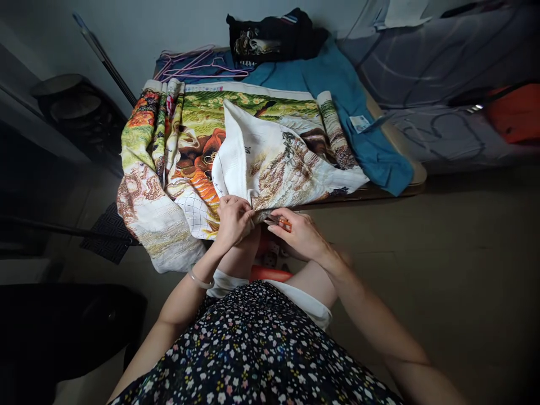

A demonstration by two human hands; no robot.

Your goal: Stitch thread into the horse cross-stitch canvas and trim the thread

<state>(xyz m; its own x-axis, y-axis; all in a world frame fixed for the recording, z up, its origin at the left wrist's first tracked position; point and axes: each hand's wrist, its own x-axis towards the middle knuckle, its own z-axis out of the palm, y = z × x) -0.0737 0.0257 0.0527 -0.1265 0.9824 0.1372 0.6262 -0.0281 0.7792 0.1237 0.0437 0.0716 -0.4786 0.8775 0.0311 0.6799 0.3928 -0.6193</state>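
A large cross-stitch cloth [202,107] with flowers, grass and brown patterns is spread over a low bed, its near part folded over so the pale back shows. My left hand [234,220] pinches the near edge of the folded cloth between thumb and fingers. Just right of it, my right hand [301,232] is closed around small orange-handled thread snips [283,223]. The dark blades point left at the cloth's edge, close to my left fingers. Whether they touch a thread is too small to tell.
Pink hangers [202,63] and a black bag [274,42] lie at the back of the bed on a blue sheet [346,73]. Rolled cloth ends [335,129] stand at both sides. An orange bag [517,112] is at far right; a dark mat [107,233] is on the floor.
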